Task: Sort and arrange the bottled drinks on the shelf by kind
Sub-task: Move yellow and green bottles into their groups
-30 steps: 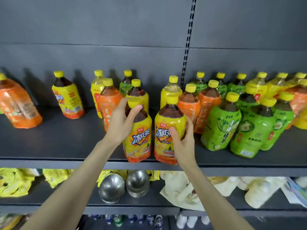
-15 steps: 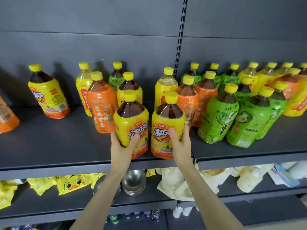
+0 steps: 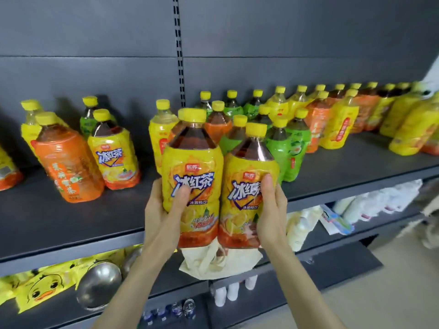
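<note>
Left iced tea bottle (image 3: 192,162) and right iced tea bottle (image 3: 247,203), stood at front edge of shelf (image 3: 71,233) half a second ago, now raised clear of it; left one gripped by left hand (image 3: 161,217), thumb laid across label, fingers wrapped behind; right one gripped likewise by right hand (image 3: 272,214); both held roughly upright, side by side, touching, bases seen below shelf lip; third iced tea bottle (image 3: 114,155) left standing on shelf beside orange-label bottle (image 3: 69,167); green-label bottles (image 3: 292,148) grouped behind held pair.
</note>
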